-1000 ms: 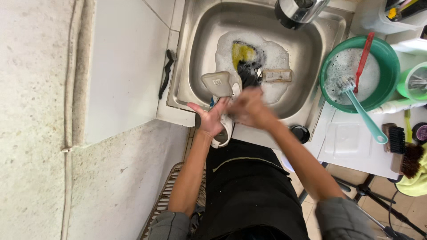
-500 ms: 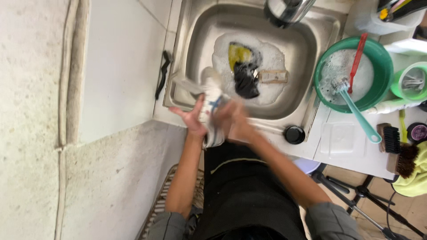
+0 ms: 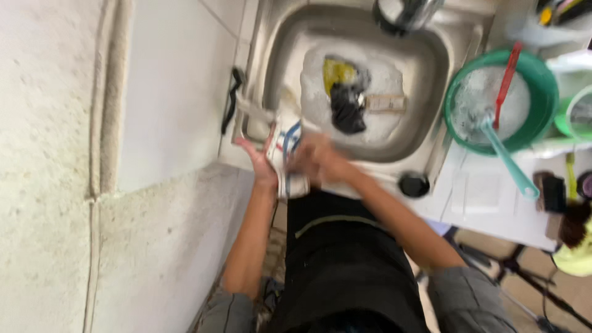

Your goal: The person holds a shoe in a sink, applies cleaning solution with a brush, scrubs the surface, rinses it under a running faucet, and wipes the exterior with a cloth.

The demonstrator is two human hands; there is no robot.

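Observation:
A white shoe [image 3: 288, 154] with blue and red trim rests on the near left rim of a steel sink [image 3: 431, 154]. My left hand [image 3: 258, 161] holds the shoe from its left side. My right hand [image 3: 316, 161], blurred by motion, presses on the shoe's right side; what it grips, if anything, is hidden. In the soapy water of the sink lie a yellow cloth or sponge [image 3: 337, 71], a dark item [image 3: 348, 110] and a small brush [image 3: 386, 103].
A green basin [image 3: 456, 86] right of the sink holds foam, a red-handled tool [image 3: 507, 75] and a teal-handled brush [image 3: 507, 161]. A black round cap [image 3: 414, 184] sits on the sink's near edge. A tiled wall [image 3: 92, 154] runs along the left. Brushes and bottles crowd the right counter.
The shoe has shifted left along the sink's rim and turned, with both hands moving over it. The camera view has drifted slightly.

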